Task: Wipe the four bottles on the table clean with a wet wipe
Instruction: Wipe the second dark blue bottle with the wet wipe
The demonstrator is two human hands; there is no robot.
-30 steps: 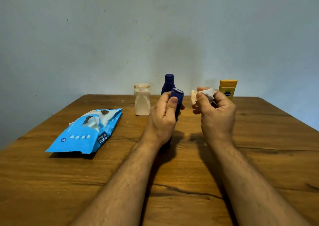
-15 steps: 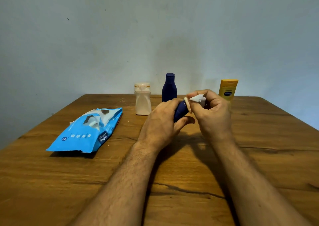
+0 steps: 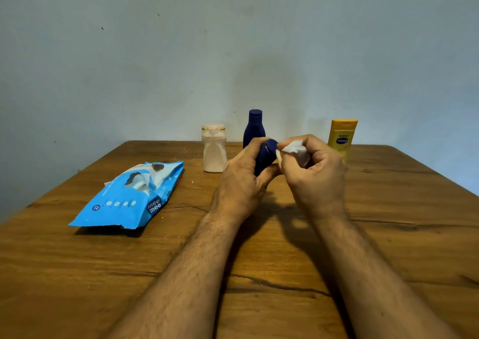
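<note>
My left hand (image 3: 243,175) grips a small dark blue bottle (image 3: 265,154), tilted so its end faces my right hand. In my right hand (image 3: 315,172) a crumpled white wet wipe (image 3: 294,149) is pinched and pressed against that bottle's end. Most of the held bottle is hidden by my fingers. Three other bottles stand upright at the far edge of the wooden table (image 3: 77,274): a pale white one (image 3: 214,148), a taller dark blue one (image 3: 254,127) and a yellow one (image 3: 341,136).
A blue wet wipe pack (image 3: 129,198) lies on the table to the left, its flap open with a wipe poking out. A plain pale wall rises right behind the table's far edge.
The held bottle has tipped from upright to tilted, and my two hands have come together and dropped lower. The wipe now touches the bottle's end.
</note>
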